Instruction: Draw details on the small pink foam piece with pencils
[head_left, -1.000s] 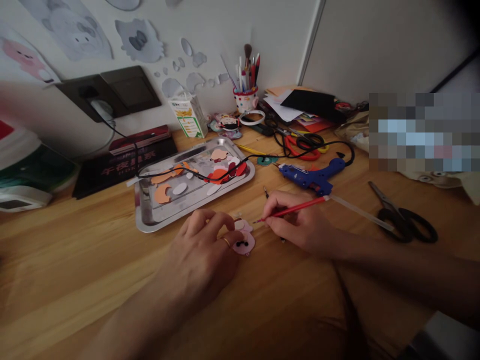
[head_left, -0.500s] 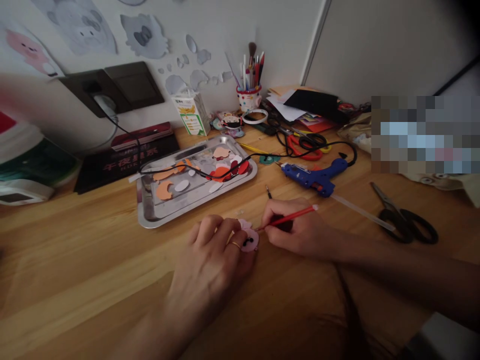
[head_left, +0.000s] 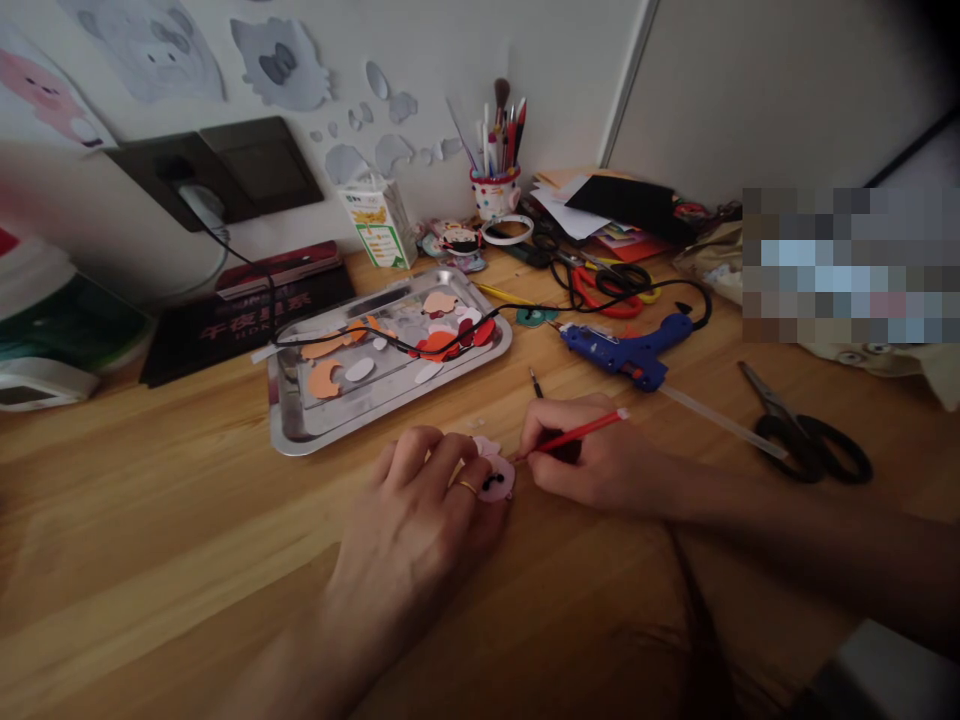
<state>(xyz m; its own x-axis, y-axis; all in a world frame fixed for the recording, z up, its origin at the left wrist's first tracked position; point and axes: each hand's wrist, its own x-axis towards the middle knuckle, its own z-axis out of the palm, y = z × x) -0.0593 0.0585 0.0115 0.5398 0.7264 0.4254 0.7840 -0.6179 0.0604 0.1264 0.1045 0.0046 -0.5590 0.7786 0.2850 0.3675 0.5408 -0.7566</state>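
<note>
A small pink cutout [head_left: 496, 485] with black face marks lies on the wooden table under the fingers of my left hand [head_left: 420, 500]. Those fingers are bent and pressed on its left side, hiding part of it. My right hand [head_left: 592, 455] pinches a slim red pen or pencil [head_left: 581, 432], its tip at the cutout's upper right edge. A thin dark tool with a metal tip [head_left: 535, 382] shows just behind my right hand; whether that hand also holds it I cannot tell.
Behind my hands stands a metal tray [head_left: 315, 438] with paper cutouts, a black cord crossing it. A blue glue gun [head_left: 622, 350] and black-handled scissors [head_left: 799, 430] lie to the right. At the back are a drink carton [head_left: 379, 222] and a brush cup [head_left: 495, 192].
The view has shifted slightly. Both hands stay almost in place, with the red pen or pencil still at the pink cutout's edge.
</note>
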